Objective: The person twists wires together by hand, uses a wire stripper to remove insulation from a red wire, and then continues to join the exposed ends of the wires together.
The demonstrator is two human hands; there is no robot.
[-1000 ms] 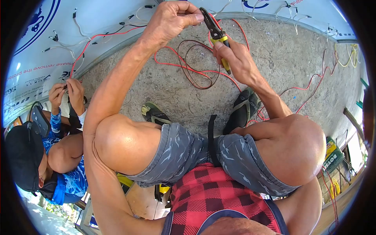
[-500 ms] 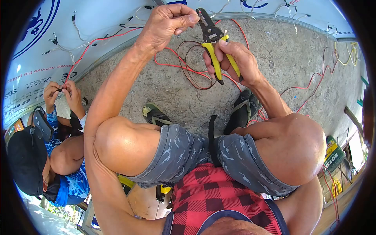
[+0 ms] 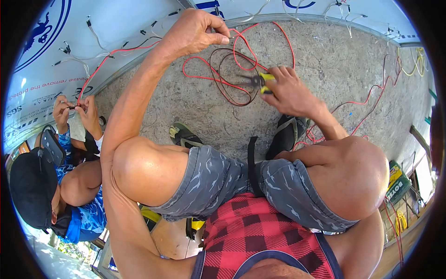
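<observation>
With left fingers [image 3: 219, 39] nearly meeting, apparently pinching a thin, smooth, red plastic-coated wire [image 3: 238, 32] above rough grey concrete [image 3: 153, 109]. With right fingers [image 3: 280, 73] curled firmly, gripping a blurred, yellow-handled, dark-nosed hand tool [image 3: 266, 83] just beside the wire's loops. Possibly risking losing the pinch or kinking the insulation, by tugging against loosely crossing dark-brown coils [image 3: 239, 105].

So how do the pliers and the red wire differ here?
The pliers are a compact tool with yellow handles; the red wire is long and thin. The pliers are held in the right grip; most of the wire lies looped on the floor. The pliers look blurred, the wire sharper. Both show bright colour.
</observation>
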